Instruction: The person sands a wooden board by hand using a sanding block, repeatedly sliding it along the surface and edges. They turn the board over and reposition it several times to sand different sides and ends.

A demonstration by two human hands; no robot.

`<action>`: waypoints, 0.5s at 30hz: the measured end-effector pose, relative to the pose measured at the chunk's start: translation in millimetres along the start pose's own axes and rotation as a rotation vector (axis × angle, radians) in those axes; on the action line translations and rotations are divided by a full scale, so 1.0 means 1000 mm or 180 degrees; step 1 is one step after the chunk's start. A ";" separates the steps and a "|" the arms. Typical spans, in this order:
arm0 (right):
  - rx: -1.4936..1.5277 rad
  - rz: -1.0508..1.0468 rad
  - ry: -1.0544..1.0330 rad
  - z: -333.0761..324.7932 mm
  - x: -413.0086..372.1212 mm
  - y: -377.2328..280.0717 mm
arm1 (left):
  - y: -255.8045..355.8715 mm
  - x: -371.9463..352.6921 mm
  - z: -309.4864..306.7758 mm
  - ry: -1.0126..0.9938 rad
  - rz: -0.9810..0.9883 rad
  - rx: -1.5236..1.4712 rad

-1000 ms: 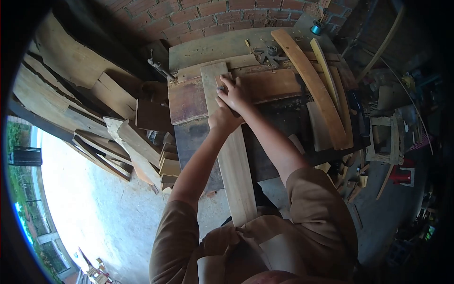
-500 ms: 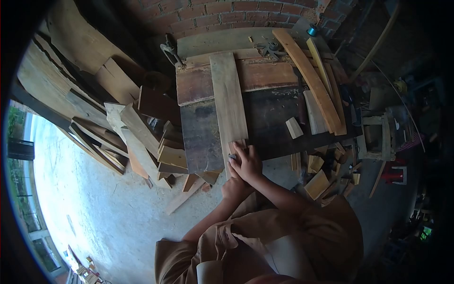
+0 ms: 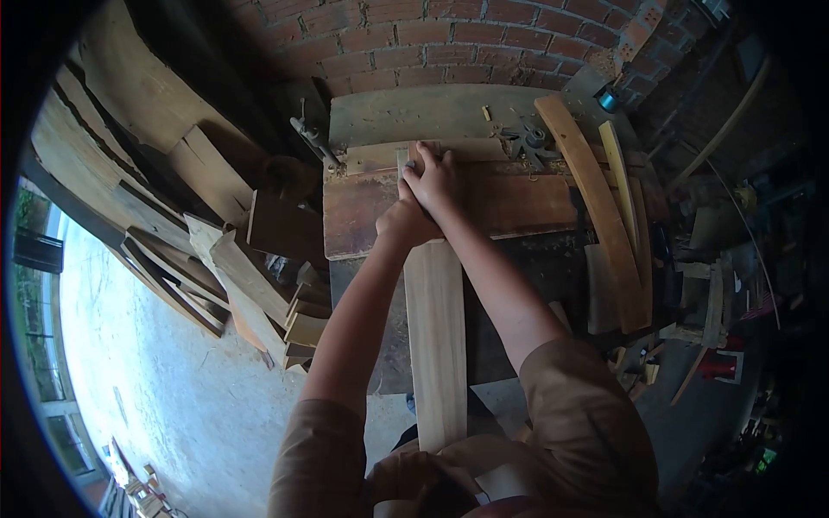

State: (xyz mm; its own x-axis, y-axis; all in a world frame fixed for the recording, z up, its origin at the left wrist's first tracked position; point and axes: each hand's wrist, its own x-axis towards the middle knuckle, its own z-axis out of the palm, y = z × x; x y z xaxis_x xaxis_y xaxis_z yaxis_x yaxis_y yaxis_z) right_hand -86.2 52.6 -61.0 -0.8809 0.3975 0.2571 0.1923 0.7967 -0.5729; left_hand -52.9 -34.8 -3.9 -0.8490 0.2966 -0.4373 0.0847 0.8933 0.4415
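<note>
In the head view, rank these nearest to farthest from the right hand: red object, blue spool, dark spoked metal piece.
1. Dark spoked metal piece: on the bench, right of the right hand.
2. Blue spool: farther right, near the bench's far corner.
3. Red object: lower right, off the bench.

The bare right hand covers most of the small brown wooden block in its grip — only part of the far end shows around the fingers, so its full shape cannot be told. The bare left hand, just nearer the body, has its finger ends out of sight. Under both hands, a stretch of the long pale wooden plank is covered. Beyond the hands, the red brick wall is cut off by the top edge; far to their right, the dark jumbled clutter is too dim to sort — its pieces indistinct.
</note>
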 end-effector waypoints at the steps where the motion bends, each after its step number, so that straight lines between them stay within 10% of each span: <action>1: -0.0045 0.0049 -0.0112 -0.003 0.005 -0.003 | 0.001 0.006 -0.002 0.0003 -0.0045 0.0073; 8: -0.0046 0.0065 -0.0329 -0.016 -0.050 -0.002 | -0.014 -0.047 0.030 0.0222 -0.0023 0.0064; 15: 0.0056 -0.0405 -0.0668 -0.095 -0.300 0.006 | -0.049 -0.267 0.149 -0.0086 -0.0297 -0.0233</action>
State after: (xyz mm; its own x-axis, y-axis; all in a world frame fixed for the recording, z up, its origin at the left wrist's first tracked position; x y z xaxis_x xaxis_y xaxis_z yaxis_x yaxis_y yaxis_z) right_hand 220.3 -18.0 -67.4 -0.9684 0.1897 0.1619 0.0681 0.8256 -0.5601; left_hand 247.5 -107.7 -25.3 -0.8369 0.2231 -0.4997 -0.0332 0.8907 0.4534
